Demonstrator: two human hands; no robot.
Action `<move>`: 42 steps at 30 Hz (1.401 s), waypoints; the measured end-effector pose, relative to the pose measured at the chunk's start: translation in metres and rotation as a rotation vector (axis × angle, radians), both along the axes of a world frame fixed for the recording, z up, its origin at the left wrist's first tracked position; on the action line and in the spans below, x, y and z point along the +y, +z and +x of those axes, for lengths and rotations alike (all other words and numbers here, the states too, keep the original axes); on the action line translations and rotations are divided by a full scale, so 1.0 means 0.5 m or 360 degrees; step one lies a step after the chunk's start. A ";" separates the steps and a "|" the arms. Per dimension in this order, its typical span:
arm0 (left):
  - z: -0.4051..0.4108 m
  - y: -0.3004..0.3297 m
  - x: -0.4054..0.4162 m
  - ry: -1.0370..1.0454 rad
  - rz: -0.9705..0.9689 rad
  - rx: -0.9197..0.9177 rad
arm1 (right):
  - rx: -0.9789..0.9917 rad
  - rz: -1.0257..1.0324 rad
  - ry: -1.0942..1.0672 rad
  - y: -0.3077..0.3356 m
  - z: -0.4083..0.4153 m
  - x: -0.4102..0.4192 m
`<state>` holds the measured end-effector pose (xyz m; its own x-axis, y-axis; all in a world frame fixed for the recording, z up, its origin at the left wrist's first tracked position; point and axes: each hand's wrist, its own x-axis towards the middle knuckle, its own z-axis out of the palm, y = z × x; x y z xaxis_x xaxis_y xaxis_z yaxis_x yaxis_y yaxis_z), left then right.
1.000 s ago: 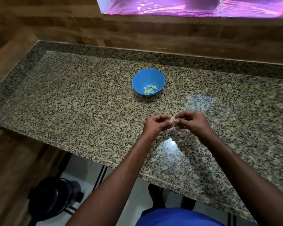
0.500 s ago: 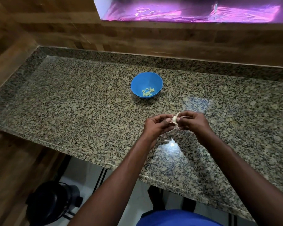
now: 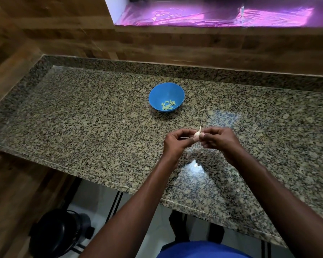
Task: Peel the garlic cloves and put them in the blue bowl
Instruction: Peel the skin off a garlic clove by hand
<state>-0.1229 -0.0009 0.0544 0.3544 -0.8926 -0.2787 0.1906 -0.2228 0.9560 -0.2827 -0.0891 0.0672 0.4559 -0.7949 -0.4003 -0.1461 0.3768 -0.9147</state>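
A pale garlic clove (image 3: 197,134) with a thin wisp of skin sticking up is pinched between both hands above the granite counter. My left hand (image 3: 177,143) grips it from the left, my right hand (image 3: 219,141) from the right, fingertips meeting at the clove. The blue bowl (image 3: 157,95) stands on the counter beyond and left of the hands, with several peeled yellowish cloves (image 3: 167,105) lying in its bottom.
A small white scrap of garlic skin (image 3: 195,165) lies on the granite counter (image 3: 82,118) below the hands, in a bright glare patch. Wooden walls rise behind and to the left. A black appliance (image 3: 58,233) sits on the floor under the counter's front edge.
The clove has turned between the fingertips and a strip of skin now stands up from it. Both hands stay together over the same spot of the counter.
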 end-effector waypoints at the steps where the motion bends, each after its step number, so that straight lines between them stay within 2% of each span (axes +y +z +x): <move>1: 0.002 -0.001 0.002 -0.0016 -0.0006 0.0000 | -0.0019 0.0025 -0.0004 0.000 0.000 0.001; 5: 0.008 0.002 0.009 -0.0032 -0.0033 0.0019 | -0.0024 0.0057 -0.0018 0.003 0.000 0.003; 16: 0.002 0.008 0.015 -0.0060 -0.0025 -0.0244 | -0.0097 0.0215 0.0022 0.016 0.000 0.012; 19: -0.001 0.011 0.017 -0.0034 -0.0023 -0.0325 | -0.0080 0.0147 0.0031 0.016 -0.004 0.016; 22: -0.004 0.015 0.019 -0.0072 -0.0027 -0.0350 | 0.0007 -0.0076 0.0093 0.017 -0.009 0.021; 30: 0.010 0.032 0.023 -0.0194 0.0034 -0.0138 | 0.0078 -0.0186 0.0156 0.028 -0.017 0.025; 33: 0.004 0.035 0.020 -0.0147 0.0090 -0.0095 | 0.0158 -0.0235 0.0126 0.031 -0.011 0.030; 38: -0.006 0.031 0.016 -0.0023 0.0180 0.0087 | 0.0493 -0.0499 0.0101 0.017 0.008 0.031; 42: -0.005 0.027 0.007 0.0022 0.0301 0.0176 | 0.0519 -0.0539 0.0080 0.000 0.013 0.032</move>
